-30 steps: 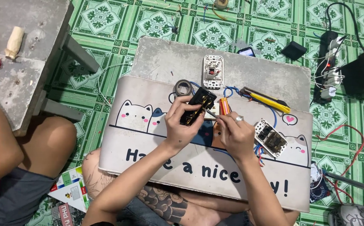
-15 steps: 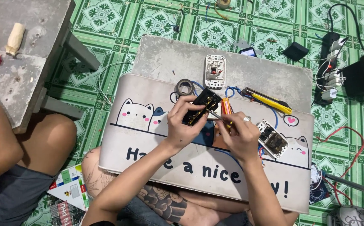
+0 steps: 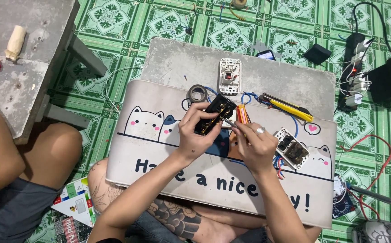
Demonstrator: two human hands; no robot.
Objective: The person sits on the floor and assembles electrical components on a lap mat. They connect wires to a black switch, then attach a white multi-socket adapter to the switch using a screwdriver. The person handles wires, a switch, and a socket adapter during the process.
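black socket [image 3: 215, 114] in left grip [image 3: 195, 135], screwdriver [image 3: 241, 114] in right grip [image 3: 254, 146]

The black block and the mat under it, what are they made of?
The black block in the left hand looks like hard matte plastic, with small brass-coloured bits that glint like metal. The mat seems a soft, smooth sheet, maybe rubber or fabric; its edge droops over the grey board.

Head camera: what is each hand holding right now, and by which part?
Left hand grips the black socket module around its lower end. Right hand holds an orange-handled screwdriver by the handle, tip at the module.
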